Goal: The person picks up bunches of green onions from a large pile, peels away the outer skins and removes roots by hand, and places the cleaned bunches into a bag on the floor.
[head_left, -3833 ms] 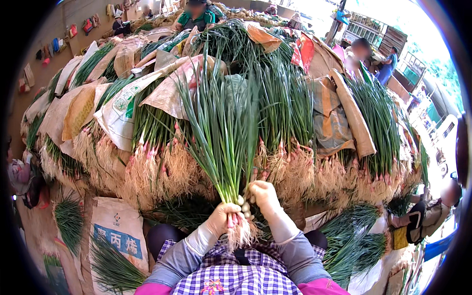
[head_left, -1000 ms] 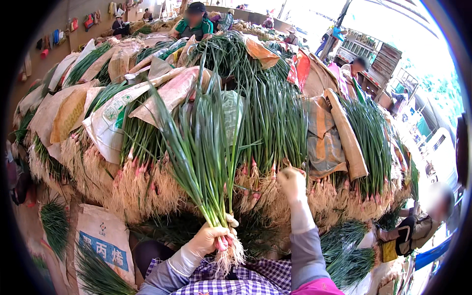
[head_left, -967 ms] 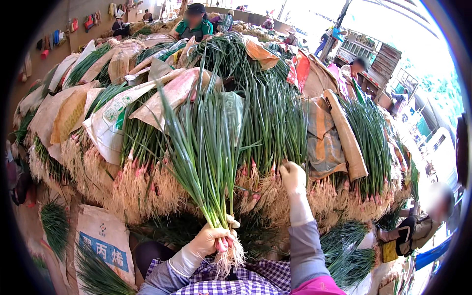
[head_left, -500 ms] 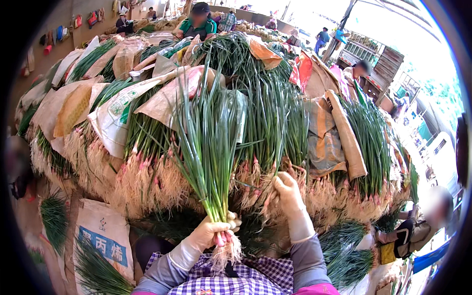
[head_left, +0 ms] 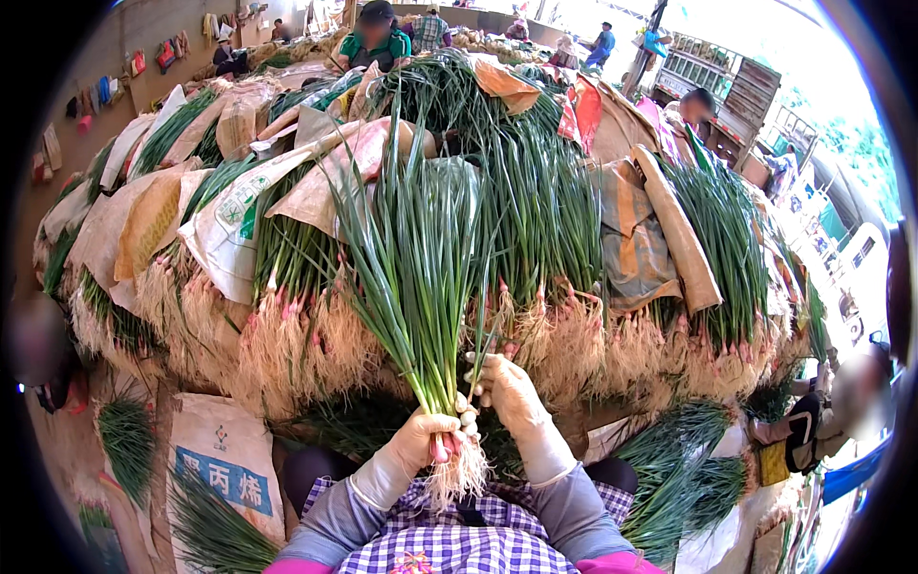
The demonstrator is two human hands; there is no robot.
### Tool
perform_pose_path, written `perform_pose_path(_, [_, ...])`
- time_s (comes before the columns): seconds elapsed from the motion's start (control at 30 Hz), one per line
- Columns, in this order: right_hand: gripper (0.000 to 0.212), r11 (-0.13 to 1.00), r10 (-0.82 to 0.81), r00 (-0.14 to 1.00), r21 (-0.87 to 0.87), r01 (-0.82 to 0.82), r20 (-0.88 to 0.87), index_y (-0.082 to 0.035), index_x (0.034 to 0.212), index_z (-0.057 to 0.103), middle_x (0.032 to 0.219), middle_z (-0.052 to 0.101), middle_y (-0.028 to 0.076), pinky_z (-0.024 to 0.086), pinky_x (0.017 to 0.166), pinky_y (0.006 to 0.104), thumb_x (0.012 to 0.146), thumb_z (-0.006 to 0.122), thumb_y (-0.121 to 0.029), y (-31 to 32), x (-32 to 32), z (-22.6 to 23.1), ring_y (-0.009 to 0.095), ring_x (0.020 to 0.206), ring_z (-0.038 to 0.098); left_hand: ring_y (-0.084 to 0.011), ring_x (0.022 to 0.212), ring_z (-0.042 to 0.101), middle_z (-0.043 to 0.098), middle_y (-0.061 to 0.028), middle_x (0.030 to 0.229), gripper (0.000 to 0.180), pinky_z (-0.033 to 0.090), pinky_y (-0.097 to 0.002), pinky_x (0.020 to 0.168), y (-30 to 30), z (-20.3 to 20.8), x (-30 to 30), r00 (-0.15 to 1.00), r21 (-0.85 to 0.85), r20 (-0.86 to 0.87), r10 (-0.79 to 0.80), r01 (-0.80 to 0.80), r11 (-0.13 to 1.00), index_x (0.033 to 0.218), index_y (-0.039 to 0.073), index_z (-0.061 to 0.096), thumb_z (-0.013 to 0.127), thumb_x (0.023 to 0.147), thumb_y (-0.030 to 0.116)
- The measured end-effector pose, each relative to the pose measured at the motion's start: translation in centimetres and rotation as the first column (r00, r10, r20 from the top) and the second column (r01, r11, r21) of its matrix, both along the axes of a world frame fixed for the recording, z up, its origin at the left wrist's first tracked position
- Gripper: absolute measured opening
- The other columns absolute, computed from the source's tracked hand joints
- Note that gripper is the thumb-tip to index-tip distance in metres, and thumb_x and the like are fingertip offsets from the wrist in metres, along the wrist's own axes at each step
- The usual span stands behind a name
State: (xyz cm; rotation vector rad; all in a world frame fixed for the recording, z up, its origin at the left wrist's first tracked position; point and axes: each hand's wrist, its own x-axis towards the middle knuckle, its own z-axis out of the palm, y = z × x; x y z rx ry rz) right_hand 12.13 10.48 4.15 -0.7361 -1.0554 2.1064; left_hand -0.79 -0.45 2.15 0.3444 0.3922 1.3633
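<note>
My gloved left hand is closed round the lower stems of a bunch of spring onions. Their long green leaves fan upward over the heap, while pink bulbs and pale roots hang below the fist. Just right of the bunch, my gloved right hand has its fingers curled and pinched at a thin spring onion stalk. Its fingertips almost meet the left hand's; the stalk's lower end is hidden among the fingers.
A large heap of spring onions, roots toward me, fills the space ahead, partly covered by sacks. Loose bundles lie at left and right. A printed white sack lies at lower left. Several people sit around the heap.
My right hand has come left and slightly down, from the heap's roots to beside the bunch. The left hand keeps its hold, and the bunch sits slightly further right in view.
</note>
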Motion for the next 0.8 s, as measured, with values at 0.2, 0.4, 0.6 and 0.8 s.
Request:
perform_pose_path(0.2, [0.016,0.91,-0.37,0.914,0.261,0.322,0.166,-0.006,0.084,0.063,0.068,0.06,0.0,0.036,0.047,0.0188,0.093,0.057,-0.018,-1.3,-2.0,-1.4,0.005,0.052,0.047,-0.0181,0.071,0.052,0.05,-0.004,0.079,0.029,0.044,-0.0368,0.077,0.1,-0.3,0.1,0.997,0.048,0.08,-0.013,0.009,0.999,0.095,0.009,0.049,0.062,0.069,0.005])
perform_pose_path(0.4, [0.036,0.887,0.017,0.566,0.249,-0.389,0.824,-0.003,0.105,0.064,0.075,0.063,0.002,0.042,0.05,0.0227,0.094,0.053,-0.035,1.5,2.1,-1.3,0.009,0.056,0.049,-0.0196,0.073,0.058,0.055,-0.0081,0.084,0.029,0.048,-0.0373,0.075,-0.3,-0.5,-0.5,0.996,0.035,-0.092,0.007,-0.003,0.999,0.098,0.005,0.051,0.06,0.071,0.0])
perform_pose_path(0.6, [0.025,0.896,-0.33,0.86,0.417,0.155,0.389,-0.001,0.108,0.059,0.087,0.062,0.005,0.046,0.061,0.0213,0.091,0.059,-0.02,-0.8,2.8,4.6,0.012,0.073,0.058,-0.0209,0.074,0.066,0.062,-0.0178,0.099,0.024,0.056,-0.0347,0.07,0.5,0.0,0.2,0.923,0.004,-0.378,-0.064,0.071,0.997,0.102,0.001,0.051,0.055,0.078,-0.004])
perform_pose_path(0.8, [0.012,0.477,-0.879,0.265,0.713,0.515,0.397,-0.003,0.09,0.061,0.067,0.053,0.0,0.037,0.046,0.0211,0.088,0.059,-0.015,-1.3,30.9,4.2,0.006,0.055,0.048,-0.0178,0.077,0.066,0.063,-0.021,0.105,0.027,0.056,-0.0253,0.051,-1.0,5.8,-1.1,0.868,0.112,-0.496,-0.042,0.111,0.988,0.102,0.007,0.048,0.047,0.078,-0.008])
